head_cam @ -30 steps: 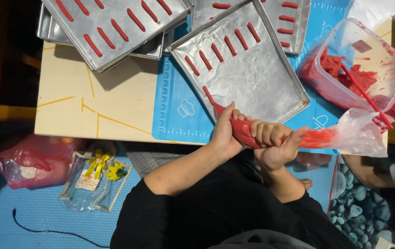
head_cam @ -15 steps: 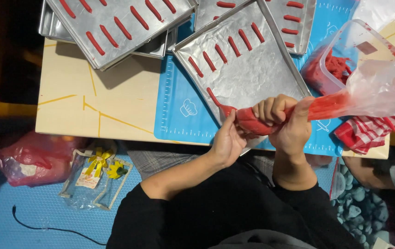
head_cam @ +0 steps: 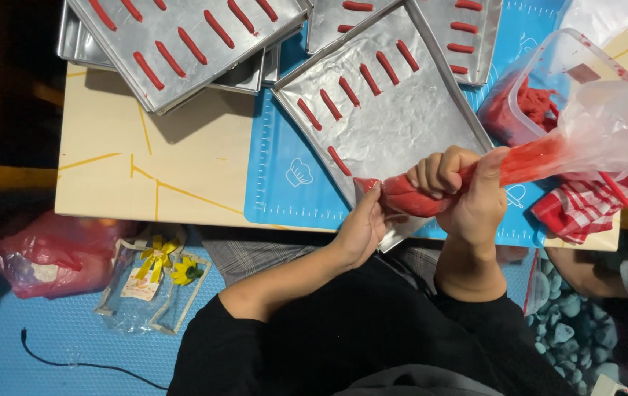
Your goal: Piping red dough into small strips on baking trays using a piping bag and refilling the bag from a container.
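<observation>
Squeezing a clear plastic piping bag (head_cam: 475, 176) filled with red paste, we clench our right hand (head_cam: 468, 191) around its middle while our left hand (head_cam: 364, 227) cups its tip. The bag lies over the near corner of a foil-lined metal baking tray (head_cam: 409, 125) holding short red strips (head_cam: 339, 160), on a blue silicone mat (head_cam: 284, 176).

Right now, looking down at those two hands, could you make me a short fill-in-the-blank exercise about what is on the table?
1. Both hands grip a clear piping bag filled with paste of the colour ____.
2. The nearest metal tray holds short piped ____ in a row.
3. That tray rests on a baking mat of the colour ____.
4. The right hand squeezes the bag, while the left hand steadies its ____.

Missing words: red; strips; blue; tip
</observation>
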